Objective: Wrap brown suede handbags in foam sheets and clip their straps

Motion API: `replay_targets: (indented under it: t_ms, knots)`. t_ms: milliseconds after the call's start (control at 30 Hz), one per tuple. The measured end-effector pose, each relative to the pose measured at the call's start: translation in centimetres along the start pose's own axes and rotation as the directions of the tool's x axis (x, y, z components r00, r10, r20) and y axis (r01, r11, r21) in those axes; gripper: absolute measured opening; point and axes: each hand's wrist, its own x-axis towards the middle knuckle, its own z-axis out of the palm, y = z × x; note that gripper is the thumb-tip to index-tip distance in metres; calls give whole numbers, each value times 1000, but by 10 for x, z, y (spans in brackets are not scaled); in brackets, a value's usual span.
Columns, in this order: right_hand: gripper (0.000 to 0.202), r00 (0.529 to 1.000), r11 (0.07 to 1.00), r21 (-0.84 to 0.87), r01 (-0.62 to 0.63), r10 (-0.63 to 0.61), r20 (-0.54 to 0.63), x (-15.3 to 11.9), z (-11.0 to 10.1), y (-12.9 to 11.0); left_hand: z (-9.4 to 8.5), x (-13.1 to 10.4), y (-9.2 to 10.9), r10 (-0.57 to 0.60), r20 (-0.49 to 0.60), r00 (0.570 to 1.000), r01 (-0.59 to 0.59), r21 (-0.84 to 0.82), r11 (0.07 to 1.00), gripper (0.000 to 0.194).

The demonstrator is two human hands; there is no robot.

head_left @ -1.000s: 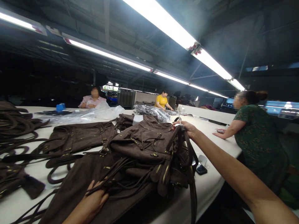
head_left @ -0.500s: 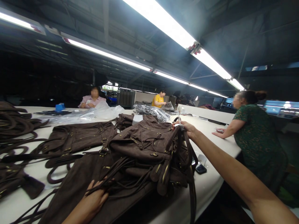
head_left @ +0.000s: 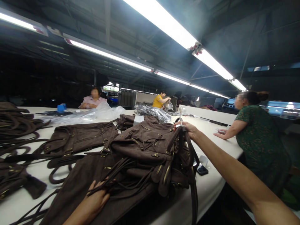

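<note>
A dark brown suede-like bag (head_left: 140, 140) with brass-coloured fittings lies on top of other brown bags in front of me. At its upper right end, my right hand (head_left: 186, 129) is closed on the handle (head_left: 188, 150), where a white tag string (head_left: 180, 117) sticks up. Lower down, my left hand (head_left: 99, 193) is closed around thin brown cords (head_left: 117, 172) that trail from the bag; its fingertips are partly hidden among them. Zip pulls and loose straps (head_left: 164, 175) hang at the bag's near right corner.
More brown bags (head_left: 79, 137) and a heap of straps (head_left: 16, 125) cover the left of the white table (head_left: 217, 162). A phone (head_left: 202, 169) lies near the right edge. Clear plastic (head_left: 103, 114) is behind. Three other people stand or sit around: a green sleeve (head_left: 243, 117) is right.
Both my hands and the bag stay nearly in place. In the background, the person in yellow has raised an arm with a plastic-looking item. The view has shifted very slightly.
</note>
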Motion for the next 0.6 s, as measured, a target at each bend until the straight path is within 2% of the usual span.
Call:
replay_targets:
  t_ms: [167, 300, 467, 600]
  knots:
    - [16, 999, 1000, -4, -6, 6, -50, -3, 3, -2, 0, 0, 1, 11, -8, 1000, -11, -18, 1000, 50]
    - [13, 999, 1000, 0, 4, -3, -54, -4, 3, -2, 8, 3, -5, -14, -14, 1000, 14, -6, 1000, 49]
    - [13, 999, 1000, 6, -1, 1, -53, -4, 0, -1, 18, 5, -13, 16, -62, 998, -18, -24, 1000, 49]
    - [16, 999, 1000, 6, -6, 7, -36, -5, -3, -1, 14, 4, -11, 27, -68, 997, -29, -32, 999, 49]
